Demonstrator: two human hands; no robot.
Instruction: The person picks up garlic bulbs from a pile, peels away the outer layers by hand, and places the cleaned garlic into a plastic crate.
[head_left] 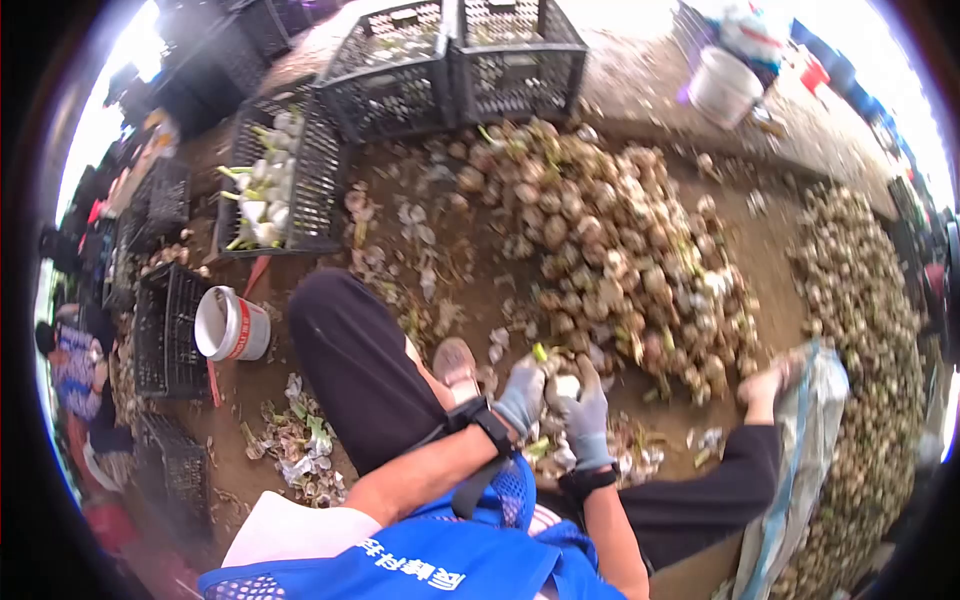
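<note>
Both hands wear grey gloves and meet low in the middle of the view, above the ground between the legs. My left hand [520,397] has its fingers closed round one side of a garlic bulb [563,388] with a short green stem. My right hand [587,415] grips the other side of that pale bulb. Under and around the hands lie loose peelings and stems. A large heap of unpeeled garlic [600,240] spreads just beyond them.
A black crate [322,170] of peeled garlic stands at the upper left, with more crates [395,100] behind. A white bucket [250,328] sits left of the knee. Another garlic pile [860,300] and a sack [805,440] lie right. A person [78,370] sits far left.
</note>
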